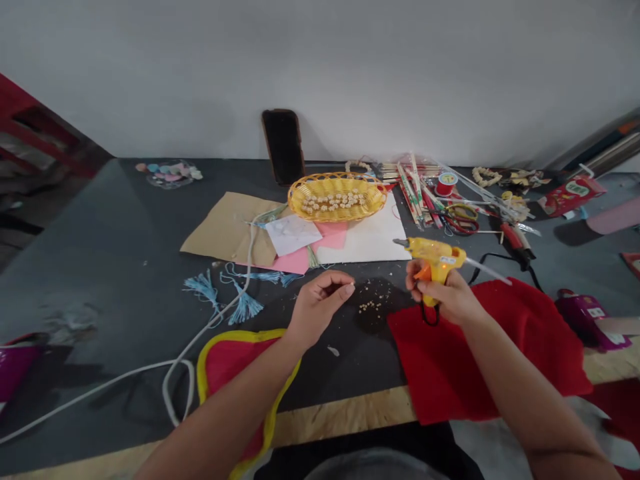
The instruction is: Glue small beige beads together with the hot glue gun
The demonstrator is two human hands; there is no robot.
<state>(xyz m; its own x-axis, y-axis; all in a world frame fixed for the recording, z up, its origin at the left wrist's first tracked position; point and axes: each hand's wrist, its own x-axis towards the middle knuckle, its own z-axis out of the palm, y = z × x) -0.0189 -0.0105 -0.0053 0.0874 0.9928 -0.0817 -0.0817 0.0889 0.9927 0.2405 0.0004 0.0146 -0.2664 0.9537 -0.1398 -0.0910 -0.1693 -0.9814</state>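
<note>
My right hand is wrapped round the grip of a yellow glue gun with an orange trigger. Its nozzle points left, and a clear glue stick juts from the back. My left hand is pinched closed over the dark table, with something tiny and pale at the fingertips, too small to name. Between the hands lie small beige bits scattered on the table. Beyond them a yellow woven basket holds several small bead-like clusters.
Blue tassels and a white cable lie left. Red cloth spreads under my right forearm; a yellow-edged red piece under my left. A phone leans on the wall. Scissors, thread and sticks crowd the back right.
</note>
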